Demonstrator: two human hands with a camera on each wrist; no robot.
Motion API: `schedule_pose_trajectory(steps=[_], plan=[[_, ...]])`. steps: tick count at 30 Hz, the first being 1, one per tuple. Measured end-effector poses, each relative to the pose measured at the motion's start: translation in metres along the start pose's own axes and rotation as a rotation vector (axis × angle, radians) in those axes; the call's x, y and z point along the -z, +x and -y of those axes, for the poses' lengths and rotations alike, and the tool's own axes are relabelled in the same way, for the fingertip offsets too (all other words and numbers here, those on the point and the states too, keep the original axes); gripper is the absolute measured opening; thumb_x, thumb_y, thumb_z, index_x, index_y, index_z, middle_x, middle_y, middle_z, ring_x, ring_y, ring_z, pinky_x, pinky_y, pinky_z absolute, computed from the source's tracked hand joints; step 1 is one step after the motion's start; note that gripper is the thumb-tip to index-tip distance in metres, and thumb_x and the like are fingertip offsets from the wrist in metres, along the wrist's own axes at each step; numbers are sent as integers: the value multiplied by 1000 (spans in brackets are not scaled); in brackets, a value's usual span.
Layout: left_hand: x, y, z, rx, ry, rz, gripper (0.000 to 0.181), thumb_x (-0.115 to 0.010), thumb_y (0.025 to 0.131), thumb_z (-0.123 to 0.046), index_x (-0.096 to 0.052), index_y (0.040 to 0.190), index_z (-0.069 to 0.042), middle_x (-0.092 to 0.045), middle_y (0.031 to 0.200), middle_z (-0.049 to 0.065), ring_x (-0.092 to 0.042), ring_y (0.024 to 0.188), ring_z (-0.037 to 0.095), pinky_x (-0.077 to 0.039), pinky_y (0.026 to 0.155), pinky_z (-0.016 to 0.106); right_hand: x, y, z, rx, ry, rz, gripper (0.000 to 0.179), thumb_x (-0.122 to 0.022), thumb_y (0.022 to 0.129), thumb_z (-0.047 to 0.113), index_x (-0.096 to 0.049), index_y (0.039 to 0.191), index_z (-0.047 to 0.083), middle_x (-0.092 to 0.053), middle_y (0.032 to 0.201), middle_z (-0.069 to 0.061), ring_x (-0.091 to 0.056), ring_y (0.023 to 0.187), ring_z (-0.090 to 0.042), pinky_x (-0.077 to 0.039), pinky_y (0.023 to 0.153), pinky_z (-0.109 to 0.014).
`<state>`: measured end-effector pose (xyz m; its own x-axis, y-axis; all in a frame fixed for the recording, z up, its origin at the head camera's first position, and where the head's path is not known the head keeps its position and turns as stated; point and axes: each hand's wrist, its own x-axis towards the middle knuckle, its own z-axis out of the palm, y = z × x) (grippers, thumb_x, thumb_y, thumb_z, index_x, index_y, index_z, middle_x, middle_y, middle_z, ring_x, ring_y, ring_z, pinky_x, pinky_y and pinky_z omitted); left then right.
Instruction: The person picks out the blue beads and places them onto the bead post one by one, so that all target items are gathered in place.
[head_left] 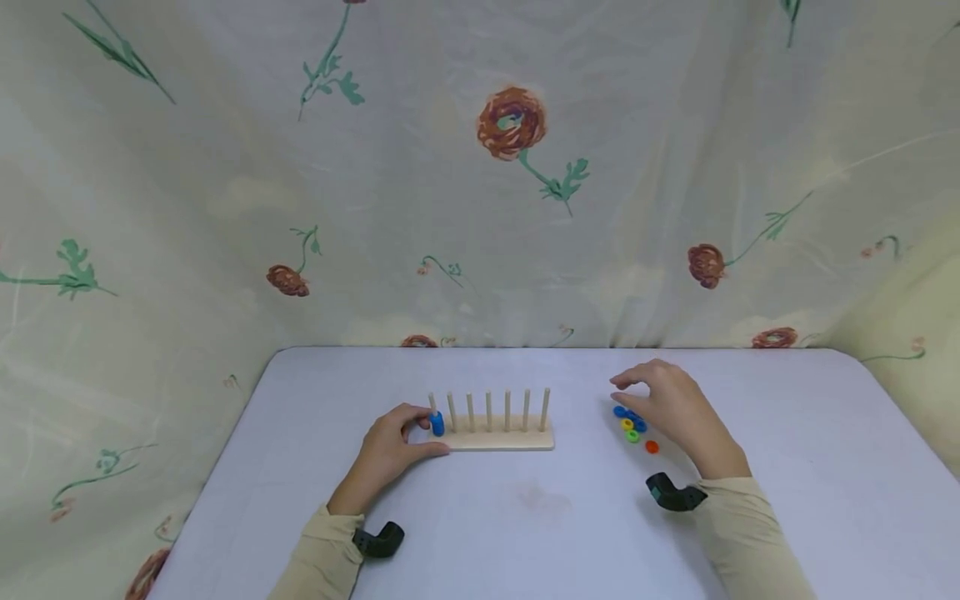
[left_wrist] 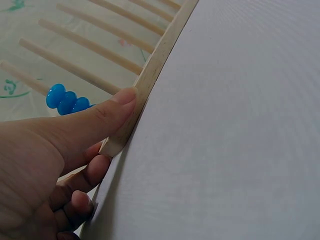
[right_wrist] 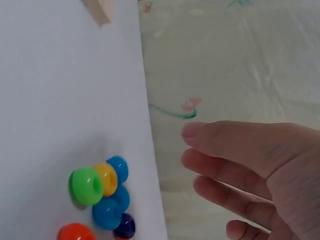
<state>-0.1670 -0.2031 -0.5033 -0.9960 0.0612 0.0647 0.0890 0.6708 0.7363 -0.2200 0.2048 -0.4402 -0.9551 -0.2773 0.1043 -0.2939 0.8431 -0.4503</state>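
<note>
A wooden stand [head_left: 498,442] with a row of upright pegs rests on the table. Several blue beads [left_wrist: 67,101] are stacked on its leftmost peg. My left hand [head_left: 390,440] grips that end of the base, thumb along the front edge and fingers behind. Over at the right, my right hand [head_left: 673,410] hovers above a small group of loose beads, thumb and fingers apart with nothing between them. The group has a green bead [right_wrist: 87,186], a yellow bead [right_wrist: 107,179], an orange bead [right_wrist: 76,233], a dark blue bead [right_wrist: 125,226] and several lighter blue ones.
The white table [head_left: 480,533] reaches back to a floral curtain [head_left: 420,183] hanging behind it. A black wrist camera [head_left: 378,540] sits at the left sleeve, and another black camera [head_left: 675,493] at the right sleeve.
</note>
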Motion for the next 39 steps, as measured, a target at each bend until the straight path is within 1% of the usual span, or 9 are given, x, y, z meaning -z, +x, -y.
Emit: schedule_pose_trajectory(steps=[2,4,8,13,16,19,24,30,39], plan=[[0,-1,0,3,-2,0,51,-95,73,-32,-75,114,-11,-69,98,-2,-44,72,11,-36,64,23,-2,1,-6,-24,4,43,26,-79,92,20,-78,116,9,-76,114,-13,-62,119,-39,-49,101,-60],[0,-1,0,4,0,0,51,-95,72,-32,-75,114,-11,-69,98,-2,-44,72,11,-36,64,23,-5,2,-11,-35,7,69,25,-79,92,21,-79,115,10,-77,112,-12,-62,117,-37,-50,99,-60],[-1,-1,2,2,0,1,52,-95,73,-32,-75,115,-11,-69,98,-2,-44,72,11,-36,64,23,-9,5,-16,-46,12,102,23,-80,92,23,-80,111,10,-77,111,-10,-63,113,-35,-50,99,-58],[-1,0,3,1,3,-2,51,-95,73,-33,-75,115,-10,-69,98,-2,-44,72,11,-36,64,23,-15,7,-17,-53,-8,140,22,-80,91,24,-81,108,11,-77,108,-8,-65,108,-31,-50,97,-56],[-1,0,4,-1,3,-5,51,-94,73,-33,-75,114,-11,-69,98,-2,-44,72,11,-36,63,23,-19,8,-18,-33,-27,147,21,-80,91,24,-81,106,10,-77,105,-7,-67,104,-28,-51,94,-54],[-1,0,4,-4,5,-2,52,-94,74,-34,-75,115,-10,-69,98,-2,-44,73,11,-37,65,24,-20,8,-19,-26,-34,144,20,-81,90,24,-81,105,10,-77,105,-8,-67,103,-29,-51,94,-54],[0,1,3,-11,3,2,53,-94,73,-33,-74,116,-10,-69,98,-1,-45,75,12,-38,67,24,-20,6,-20,-45,-40,140,20,-82,89,23,-81,105,11,-77,108,-10,-67,107,-32,-51,96,-56],[-1,1,3,-10,7,2,54,-94,73,-34,-74,117,-10,-69,98,-2,-45,75,12,-37,67,24,-19,5,-19,-63,-41,154,21,-83,89,25,-80,104,11,-77,107,-9,-66,106,-31,-51,97,-55],[-1,1,3,-7,2,4,53,-94,73,-33,-74,117,-10,-69,98,-2,-45,75,12,-37,67,24,-19,6,-20,-51,-46,147,15,-82,90,24,-81,99,13,-77,103,-6,-66,103,-29,-51,95,-55]])
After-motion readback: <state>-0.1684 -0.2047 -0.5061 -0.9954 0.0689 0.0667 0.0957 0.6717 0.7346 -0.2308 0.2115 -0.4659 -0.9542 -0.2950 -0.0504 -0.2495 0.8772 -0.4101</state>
